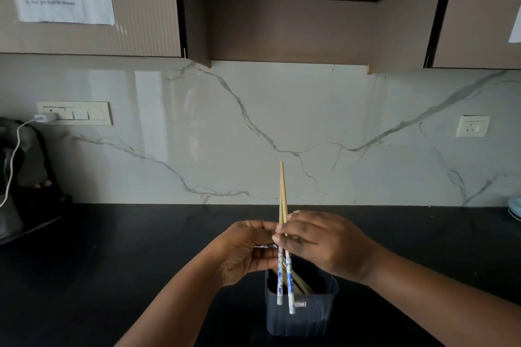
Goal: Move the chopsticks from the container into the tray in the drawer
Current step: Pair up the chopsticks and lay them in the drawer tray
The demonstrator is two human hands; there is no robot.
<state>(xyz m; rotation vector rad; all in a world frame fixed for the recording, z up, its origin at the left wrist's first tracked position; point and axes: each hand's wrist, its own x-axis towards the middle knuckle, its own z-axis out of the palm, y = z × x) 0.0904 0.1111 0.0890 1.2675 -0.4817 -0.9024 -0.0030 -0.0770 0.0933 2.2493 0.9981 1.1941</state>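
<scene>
Two wooden chopsticks (282,194) with blue-and-white patterned handles stand nearly upright, tips up, above the dark blue container (300,315). My right hand (324,242) pinches them around the middle. My left hand (245,248) is curled beside them, its fingertips touching the pair, and a patterned chopstick end shows in its fingers. Several more chopsticks (298,283) lean inside the container. The drawer and its tray are out of view.
The black countertop (127,262) runs to a marble backsplash. A dark bag (19,177) with a white charger cable sits at the left. A light blue dish (515,207) peeks in at the right edge. Wall cabinets hang overhead.
</scene>
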